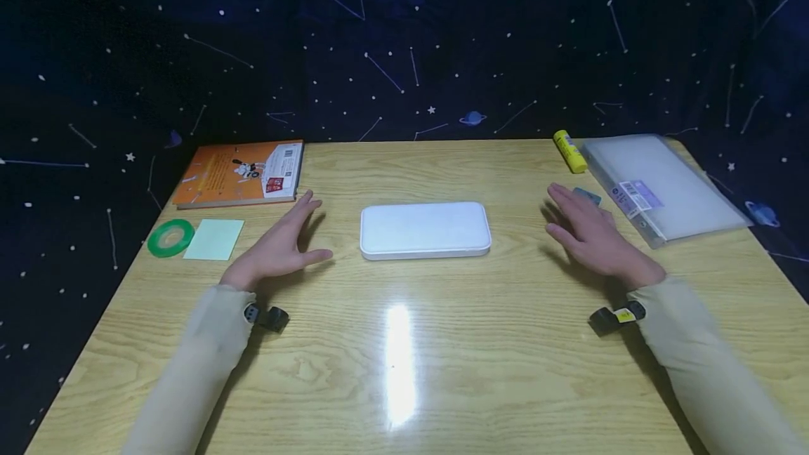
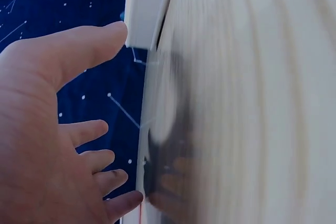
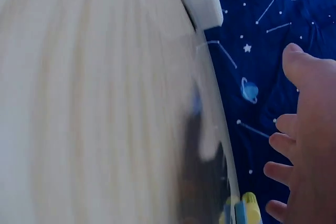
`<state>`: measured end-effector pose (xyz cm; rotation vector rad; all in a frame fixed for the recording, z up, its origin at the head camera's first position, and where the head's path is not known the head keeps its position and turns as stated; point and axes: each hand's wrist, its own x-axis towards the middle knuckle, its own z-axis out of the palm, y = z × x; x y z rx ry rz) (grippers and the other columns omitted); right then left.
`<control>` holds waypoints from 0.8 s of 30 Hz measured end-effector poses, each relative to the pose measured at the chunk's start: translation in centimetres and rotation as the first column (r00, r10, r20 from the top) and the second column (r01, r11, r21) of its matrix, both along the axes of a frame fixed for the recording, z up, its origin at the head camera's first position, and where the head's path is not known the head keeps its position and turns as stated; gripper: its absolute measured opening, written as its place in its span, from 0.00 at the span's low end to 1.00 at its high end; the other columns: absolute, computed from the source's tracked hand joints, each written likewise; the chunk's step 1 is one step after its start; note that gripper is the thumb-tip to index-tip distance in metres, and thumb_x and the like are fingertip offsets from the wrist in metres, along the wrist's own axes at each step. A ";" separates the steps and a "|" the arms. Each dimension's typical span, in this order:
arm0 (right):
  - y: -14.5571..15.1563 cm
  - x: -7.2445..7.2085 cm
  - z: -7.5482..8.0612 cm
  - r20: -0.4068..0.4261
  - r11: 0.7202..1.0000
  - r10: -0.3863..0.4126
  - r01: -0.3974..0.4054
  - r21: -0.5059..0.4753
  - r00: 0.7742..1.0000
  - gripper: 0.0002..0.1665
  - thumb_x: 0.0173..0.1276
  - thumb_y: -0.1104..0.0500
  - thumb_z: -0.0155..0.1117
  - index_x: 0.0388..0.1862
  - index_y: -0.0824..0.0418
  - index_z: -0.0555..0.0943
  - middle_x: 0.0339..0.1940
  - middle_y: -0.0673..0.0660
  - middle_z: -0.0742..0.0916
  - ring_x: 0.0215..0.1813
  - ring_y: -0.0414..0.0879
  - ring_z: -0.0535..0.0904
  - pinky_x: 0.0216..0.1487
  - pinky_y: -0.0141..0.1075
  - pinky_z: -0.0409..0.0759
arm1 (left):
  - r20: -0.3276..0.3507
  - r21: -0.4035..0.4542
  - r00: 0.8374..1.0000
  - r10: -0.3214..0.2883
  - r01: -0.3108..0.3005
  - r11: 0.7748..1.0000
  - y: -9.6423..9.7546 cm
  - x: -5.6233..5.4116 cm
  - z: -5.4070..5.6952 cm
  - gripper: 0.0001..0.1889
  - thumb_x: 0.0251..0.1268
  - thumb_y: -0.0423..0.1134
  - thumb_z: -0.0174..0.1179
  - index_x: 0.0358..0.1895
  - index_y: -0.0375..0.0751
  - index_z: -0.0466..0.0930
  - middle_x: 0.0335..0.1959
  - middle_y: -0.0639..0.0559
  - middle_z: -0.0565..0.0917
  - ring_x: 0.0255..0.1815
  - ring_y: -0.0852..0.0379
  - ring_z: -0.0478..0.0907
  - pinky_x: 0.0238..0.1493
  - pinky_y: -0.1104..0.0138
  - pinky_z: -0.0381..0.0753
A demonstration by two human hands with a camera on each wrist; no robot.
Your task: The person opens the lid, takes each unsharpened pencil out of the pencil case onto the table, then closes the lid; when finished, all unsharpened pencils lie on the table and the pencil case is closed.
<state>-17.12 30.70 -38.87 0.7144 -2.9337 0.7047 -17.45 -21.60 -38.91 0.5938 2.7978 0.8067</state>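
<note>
A white rounded rectangular box [image 1: 425,230] lies flat at the middle of the wooden table [image 1: 329,371]. To its left my left hand [image 1: 278,244] hovers with fingers extended and thumb apart, holding nothing. My right hand [image 1: 594,237] is held on the other side in much the same way, also touching nothing that I can see. Under and behind the right hand, a small blue item [image 1: 588,196] is partly hidden. Both wrist views show the box's end, with the left thumb [image 2: 100,43] overlapping it in the left wrist view.
An orange book [image 1: 237,173] lies at the back left, with green tape [image 1: 170,250] and a pale green paper pad [image 1: 213,239] before it. At the back right are a yellow glue stick [image 1: 569,152] and a translucent folder [image 1: 670,185]. A starry cloth [image 1: 404,41] hangs behind.
</note>
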 end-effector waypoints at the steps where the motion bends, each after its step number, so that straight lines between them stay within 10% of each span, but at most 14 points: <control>1: -0.3 0.0 0.1 0.021 1.000 0.012 -0.012 -0.023 1.000 0.37 0.76 0.52 0.48 0.77 0.65 0.51 0.77 0.68 0.57 0.74 0.70 0.51 0.63 0.70 0.49 | -0.005 0.012 1.000 -0.008 0.008 1.000 0.2 -0.1 -0.1 0.51 0.55 0.54 0.68 0.75 0.37 0.49 0.79 0.39 0.42 0.78 0.40 0.42 0.72 0.43 0.50; 8: -3.0 0.7 0.7 0.126 0.987 0.085 -0.066 -0.143 0.988 0.36 0.76 0.55 0.49 0.77 0.65 0.51 0.77 0.70 0.55 0.76 0.68 0.46 0.71 0.64 0.45 | -0.026 0.083 0.997 -0.076 0.078 0.993 1.9 -0.4 -1.0 0.49 0.52 0.51 0.70 0.74 0.36 0.53 0.78 0.40 0.47 0.78 0.40 0.44 0.72 0.43 0.50; 24: -9.6 0.3 -0.3 0.064 0.956 0.200 -0.181 -0.229 0.978 0.31 0.59 0.57 0.72 0.62 0.58 0.74 0.73 0.61 0.66 0.73 0.60 0.57 0.71 0.60 0.52 | -0.069 0.243 0.995 -0.067 0.082 0.966 5.5 -0.4 -3.0 0.54 0.44 0.50 0.75 0.74 0.40 0.52 0.74 0.43 0.59 0.75 0.46 0.54 0.73 0.51 0.53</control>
